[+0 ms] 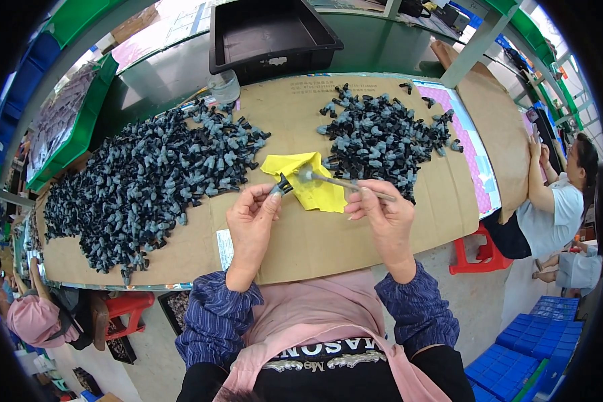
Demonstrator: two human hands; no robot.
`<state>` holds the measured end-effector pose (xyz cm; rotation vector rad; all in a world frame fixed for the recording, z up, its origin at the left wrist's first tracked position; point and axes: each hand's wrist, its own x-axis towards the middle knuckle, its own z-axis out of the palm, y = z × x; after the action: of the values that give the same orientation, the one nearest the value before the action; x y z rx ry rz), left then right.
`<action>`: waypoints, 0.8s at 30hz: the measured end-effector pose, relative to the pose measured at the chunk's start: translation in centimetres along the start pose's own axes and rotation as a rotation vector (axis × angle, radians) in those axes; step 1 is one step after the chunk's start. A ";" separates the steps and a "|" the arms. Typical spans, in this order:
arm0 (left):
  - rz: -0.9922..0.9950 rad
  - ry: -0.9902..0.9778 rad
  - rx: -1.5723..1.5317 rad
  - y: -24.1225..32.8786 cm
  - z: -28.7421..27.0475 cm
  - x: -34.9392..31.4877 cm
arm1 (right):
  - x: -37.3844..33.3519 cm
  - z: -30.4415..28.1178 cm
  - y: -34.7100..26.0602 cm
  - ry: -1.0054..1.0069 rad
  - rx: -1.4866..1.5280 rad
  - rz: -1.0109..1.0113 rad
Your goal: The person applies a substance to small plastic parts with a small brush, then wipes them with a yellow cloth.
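Observation:
My left hand [253, 213] pinches a small black-and-grey plastic fitting [283, 185] by its grey end, with the black end pointing up and away. In my right hand [385, 218] is a thin-handled brush [341, 181]. Its greyish tip lies over a yellow cloth [323, 199], just right of the fitting; whether it touches the cloth I cannot tell. The cloth is spread, creased, on the cardboard sheet [288, 248] and has a grey smudge. A large pile of like fittings [160, 161] lies on the left, and a smaller pile [375, 137] on the right.
Behind the cardboard stand a clear cup [225, 87] and a black plastic bin [274, 40]. A green-edged tray [73, 127] sits at the far left. Co-workers sit at right [549, 194] and lower left [36, 311]. Red stools [482, 252] and blue crates [516, 342] are on the floor.

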<state>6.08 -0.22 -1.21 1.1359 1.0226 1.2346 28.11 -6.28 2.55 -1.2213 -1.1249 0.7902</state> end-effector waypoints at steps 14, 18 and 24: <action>0.458 0.042 0.664 -0.3 1.1 0.6 | -1.4 -1.2 -2.7 -0.090 -0.196 -0.373; 0.479 0.039 0.698 -0.1 1.5 0.5 | -1.4 -0.7 -2.4 -0.169 -0.264 -0.426; 0.029 0.056 0.170 0.1 1.3 1.1 | -2.4 -0.9 -1.9 -0.175 -0.348 -0.490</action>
<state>7.41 0.81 -0.90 1.2565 1.1747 1.2261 28.08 -9.21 3.83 -1.0986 -1.6758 0.3374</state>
